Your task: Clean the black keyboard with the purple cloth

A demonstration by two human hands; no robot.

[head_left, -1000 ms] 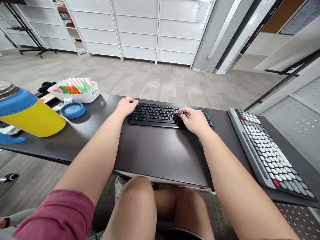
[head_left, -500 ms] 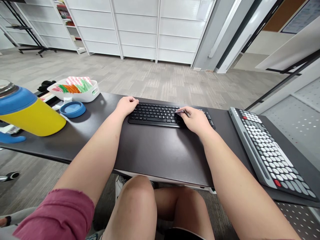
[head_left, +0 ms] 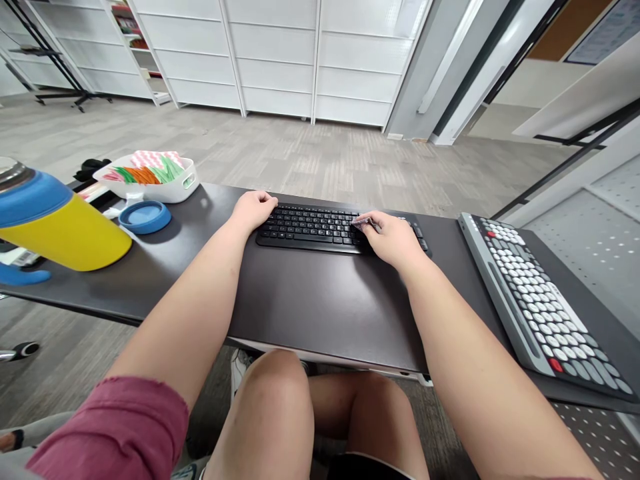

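A black keyboard lies flat on the dark table in front of me. My left hand is closed at its upper left corner, with thumb and curled fingers against the edge. Over the right part of the keys, my right hand pinches a small, thin, greyish-purple patterned piece, perhaps folded cloth. That piece touches the keys or hovers just above them; I cannot tell which. The palm hides some of the keys on the right.
A grey keyboard with round white keys lies at the right. On the left are a yellow and blue bottle, a blue lid and a white basket of colourful items. The table's near edge is above my knees.
Both hands stay at nearly the same places on the keyboard. The whole view has shifted very slightly; nothing else has visibly moved.
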